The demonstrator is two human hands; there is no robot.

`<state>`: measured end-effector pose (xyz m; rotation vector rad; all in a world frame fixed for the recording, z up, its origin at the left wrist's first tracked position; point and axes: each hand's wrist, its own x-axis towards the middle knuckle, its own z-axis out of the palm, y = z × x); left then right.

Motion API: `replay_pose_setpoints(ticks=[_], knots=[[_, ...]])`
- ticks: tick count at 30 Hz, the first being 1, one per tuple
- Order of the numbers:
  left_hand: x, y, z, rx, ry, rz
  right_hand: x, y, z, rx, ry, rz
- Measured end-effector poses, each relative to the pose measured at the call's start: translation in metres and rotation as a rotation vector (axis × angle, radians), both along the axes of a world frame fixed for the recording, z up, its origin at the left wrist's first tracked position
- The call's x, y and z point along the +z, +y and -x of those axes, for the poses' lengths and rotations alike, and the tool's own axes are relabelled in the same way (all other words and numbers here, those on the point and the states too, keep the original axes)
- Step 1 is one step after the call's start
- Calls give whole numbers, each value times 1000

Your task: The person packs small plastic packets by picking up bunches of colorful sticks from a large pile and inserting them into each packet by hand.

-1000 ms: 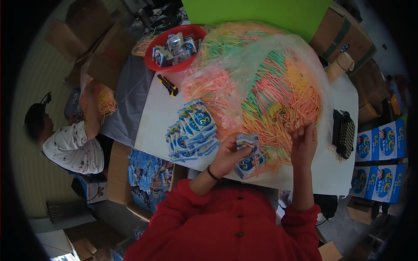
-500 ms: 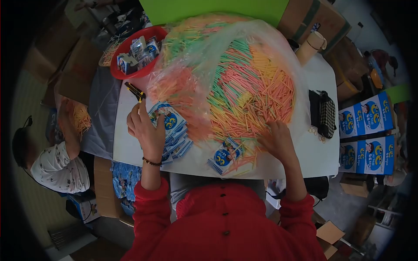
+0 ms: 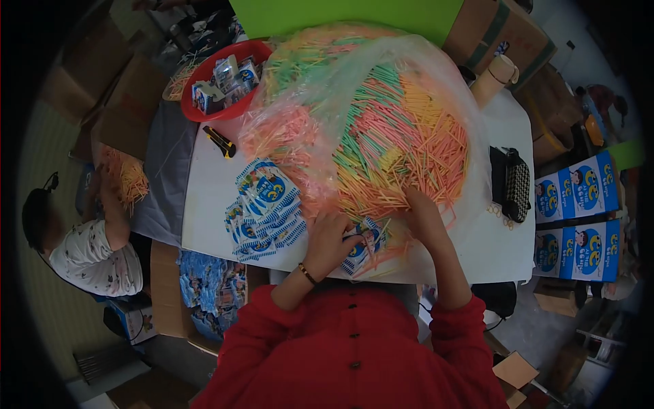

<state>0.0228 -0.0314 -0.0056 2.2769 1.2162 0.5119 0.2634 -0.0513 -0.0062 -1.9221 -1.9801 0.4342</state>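
A large heap of thin pink, green, yellow and orange sticks (image 3: 388,123) lies in a clear plastic bag (image 3: 320,109) on the white table. My right hand (image 3: 426,221) is at the heap's front edge, pointing down among the sticks; its fingertips are hidden. My left hand (image 3: 330,238) is beside a blue-and-white printed packet (image 3: 364,247) near the table's front edge, thumb apart from the fingers and reaching over the packet's left side. Whether it grips the packet is unclear. Left of that hand lies an overlapping pile of similar packets (image 3: 266,204).
A red basin (image 3: 194,109) holds wrapped packs; a yellow-black box cutter (image 3: 219,142) lies near it. A tan flask (image 3: 495,78) and a checkered pouch (image 3: 516,187) are on the right. Below left, an open carton (image 3: 167,293) contains packets. Another person (image 3: 102,252) works at left.
My left hand has moved right, from the packet pile to the single packet. My right hand has shifted slightly left and its fingers have turned down into the sticks. The view has shifted slightly.
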Motion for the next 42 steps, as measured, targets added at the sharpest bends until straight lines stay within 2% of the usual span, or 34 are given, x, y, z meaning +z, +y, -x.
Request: replay_pose_setpoints(ticks=[2,3,5,6,8,9,11,13,15,18,21,22,24,25,26,27,28,29,30,32,33,35,36,38,42], knots=[[-3,3,3,23,-105,-40,9,-7,1,-85,550,-100],[-4,4,4,34,-208,-78,4,-10,1,-83,551,-99],[-5,8,4,37,-274,-16,-17,-17,1,-94,1171,-190],[-5,9,3,41,-341,44,-25,-17,0,-100,1168,-194],[-12,9,2,47,-408,112,-39,-17,-1,-154,948,-194],[-16,9,2,63,-473,180,-37,-16,-1,-151,946,-196],[-29,10,4,59,-491,182,-36,-17,3,-244,1069,-15],[-23,12,2,46,-512,182,-32,-15,6,-240,1014,-80],[-10,13,0,50,-489,-59,-32,-13,4,-232,957,-147],[10,19,-1,32,-476,-128,-37,-10,0,-203,1033,-190],[21,21,-1,24,-500,-160,-30,-9,5,-254,1062,-212],[21,22,-2,21,-502,-162,-22,-7,5,-333,974,-226],[20,24,-2,58,-668,-54,-19,0,0,-411,884,-239],[18,26,-2,59,-667,-56,-23,6,-7,-482,1249,-201],[15,29,-2,63,-744,68,-26,11,-14,-546,1614,-153],[17,30,-2,65,-820,194,-23,13,-20,-543,1615,-155],[20,30,-4,62,-822,190,-20,14,-27,-515,1777,16],[23,28,-5,85,-951,362,-18,16,-31,-478,1930,194],[28,26,-7,109,-1077,538,-13,16,-29,-474,1928,190],[31,25,-6,114,-1103,597,-6,10,-20,-373,1737,14],[31,24,-5,122,-1125,660,-3,9,-13,-372,1736,15],[26,22,-5,127,-1149,711,0,5,0,-554,1389,-188],[22,20,-5,129,-1170,763,-11,2,2,-555,1390,-185],[14,19,-5,133,-1182,841,-46,0,3,-340,972,-396],[2,18,-7,153,-1198,1012,-57,1,0,-294,897,-459]])
